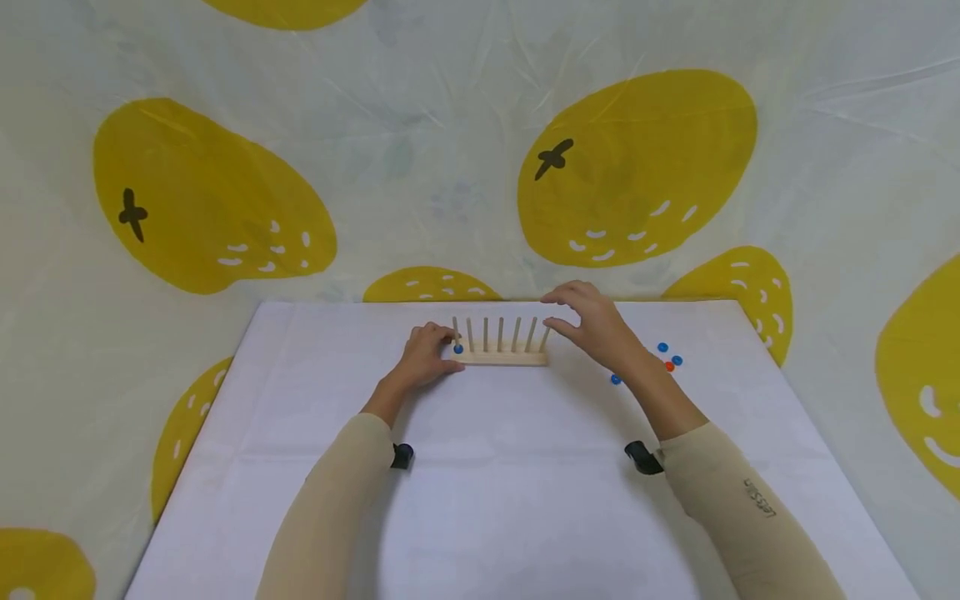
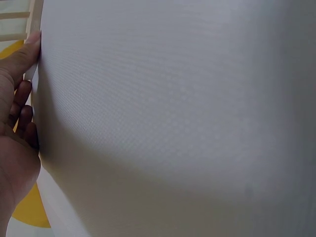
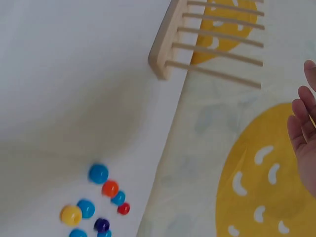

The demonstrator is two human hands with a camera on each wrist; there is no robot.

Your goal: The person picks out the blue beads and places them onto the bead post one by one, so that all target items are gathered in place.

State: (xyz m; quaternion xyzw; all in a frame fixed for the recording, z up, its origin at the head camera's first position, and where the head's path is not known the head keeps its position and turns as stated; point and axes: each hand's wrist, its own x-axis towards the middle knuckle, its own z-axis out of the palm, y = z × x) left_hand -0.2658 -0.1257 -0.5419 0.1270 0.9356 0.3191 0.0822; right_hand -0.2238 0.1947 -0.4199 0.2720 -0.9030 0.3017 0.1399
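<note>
A wooden peg rack [image 1: 501,358] stands near the back edge of the table, with a row of several thin upright pegs. At the foot of its leftmost peg sits a blue bead [image 1: 458,349]. My left hand [image 1: 426,354] grips the left end of the rack, thumb at the front and fingers round behind; the left wrist view shows the thumb [image 2: 32,42] against the base. Raised by the rightmost peg is my right hand [image 1: 592,325], its thumb and fingers spread apart with nothing between them. In the right wrist view this hand [image 3: 307,133] is partly cut off.
Loose beads lie on the white table [image 1: 510,500] to the right, partly hidden by my right forearm. Among them are a blue bead [image 3: 98,173], an orange bead [image 3: 110,188], a yellow bead [image 3: 71,215] and a dark purple bead [image 3: 101,225]. A patterned cloth [image 1: 450,167] hangs behind the table.
</note>
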